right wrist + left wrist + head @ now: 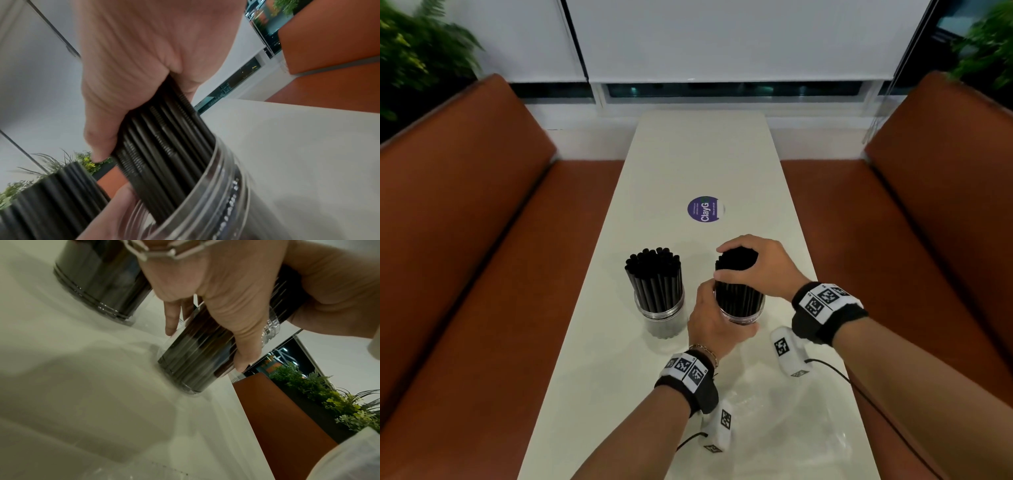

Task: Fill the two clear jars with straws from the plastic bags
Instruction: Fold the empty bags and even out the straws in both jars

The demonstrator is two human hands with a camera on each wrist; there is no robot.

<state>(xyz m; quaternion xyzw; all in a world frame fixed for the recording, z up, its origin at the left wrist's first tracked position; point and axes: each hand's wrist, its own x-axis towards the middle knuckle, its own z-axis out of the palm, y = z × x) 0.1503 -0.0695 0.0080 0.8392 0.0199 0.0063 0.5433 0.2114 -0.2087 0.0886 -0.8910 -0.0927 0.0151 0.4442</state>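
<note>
Two clear jars stand on the white table (pixel 702 161). The left jar (pixel 661 317) is packed with upright black straws (pixel 654 274) and nobody touches it. My left hand (pixel 710 322) wraps around the right jar (pixel 743 313), whose glass wall (pixel 197 360) shows dark straws inside. My right hand (pixel 753 265) grips the top of the black straw bundle (pixel 738 291) that stands in this jar. In the right wrist view the fingers (pixel 102 129) curl over the straws (pixel 164 154) just above the jar rim (pixel 226 170).
Crumpled clear plastic bags (pixel 774 411) lie on the near end of the table beneath my forearms. A round purple sticker (pixel 704 209) sits mid-table. Brown bench seats (pixel 465 240) flank both sides, with plants (pixel 410 51) behind them.
</note>
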